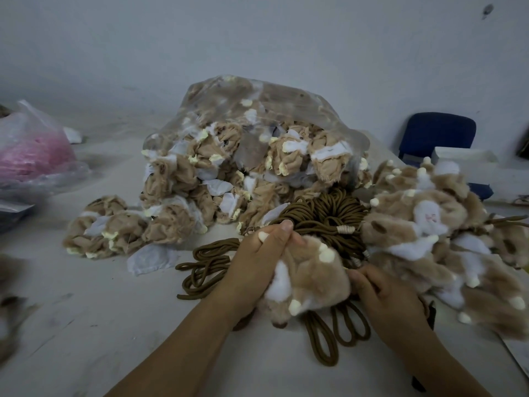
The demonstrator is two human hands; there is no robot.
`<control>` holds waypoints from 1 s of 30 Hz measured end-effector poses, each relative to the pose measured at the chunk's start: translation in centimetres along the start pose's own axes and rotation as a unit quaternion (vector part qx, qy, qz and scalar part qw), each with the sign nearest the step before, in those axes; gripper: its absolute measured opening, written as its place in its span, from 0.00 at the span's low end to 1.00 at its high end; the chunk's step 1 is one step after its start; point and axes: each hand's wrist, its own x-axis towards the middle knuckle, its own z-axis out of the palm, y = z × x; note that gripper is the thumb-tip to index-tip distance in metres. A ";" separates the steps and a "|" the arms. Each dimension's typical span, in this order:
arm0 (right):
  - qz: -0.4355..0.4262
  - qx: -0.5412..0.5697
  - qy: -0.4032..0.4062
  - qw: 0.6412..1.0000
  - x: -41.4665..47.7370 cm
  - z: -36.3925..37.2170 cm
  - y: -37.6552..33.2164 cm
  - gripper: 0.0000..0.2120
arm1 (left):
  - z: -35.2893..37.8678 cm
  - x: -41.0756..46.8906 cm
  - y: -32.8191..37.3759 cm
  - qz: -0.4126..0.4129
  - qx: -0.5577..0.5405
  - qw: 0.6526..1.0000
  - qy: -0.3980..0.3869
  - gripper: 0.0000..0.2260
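Plush (315, 279) (tan fur, white patches) sits between both hands, low on the surface (114, 310). The left hand (257, 265) curls over its upper left and the right hand (383, 299) pinches its right edge. Cords (323, 213) lie behind and under it. A pile (429, 224) crowds the right and a bag (252, 138) stands behind. Open room lies near left.

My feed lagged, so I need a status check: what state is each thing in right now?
Plush skin: fur side out, held by both hands.
Left hand: grips the plush skin.
Right hand: pinches its edge.
Clear bag: open, spilling inside-out skins.
Cord bundle: tied together.
Right pile: fur side out.
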 end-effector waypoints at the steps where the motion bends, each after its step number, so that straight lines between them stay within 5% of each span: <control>1: 0.000 0.001 -0.015 1.000 -0.1 0.1 -0.2 0.18 | 0.3 -0.1 -0.1 0.002 -0.008 1.000 0.003 0.15; 10: -0.027 -0.057 -0.063 0.996 -0.2 0.2 -1.0 0.17 | 1.0 -0.2 -1.0 0.003 0.049 0.995 0.081 0.22; 16: -0.015 -0.057 -0.025 0.998 -0.3 -0.3 -1.0 0.16 | 0.8 -0.4 -1.7 -0.003 0.072 0.989 0.128 0.17; 21: 0.006 -0.051 -0.021 0.998 -0.1 -0.4 -0.5 0.15 | 0.5 -0.4 -1.6 0.023 0.099 0.988 0.120 0.15; 26: -0.014 -0.038 -0.002 0.999 0.5 -1.1 0.7 0.24 | 0.3 -0.3 -1.4 0.031 0.085 0.990 0.112 0.14; 30: -0.030 -0.045 0.017 0.998 0.8 -1.7 1.0 0.18 | 0.1 -0.1 -1.2 0.009 0.049 0.992 0.112 0.14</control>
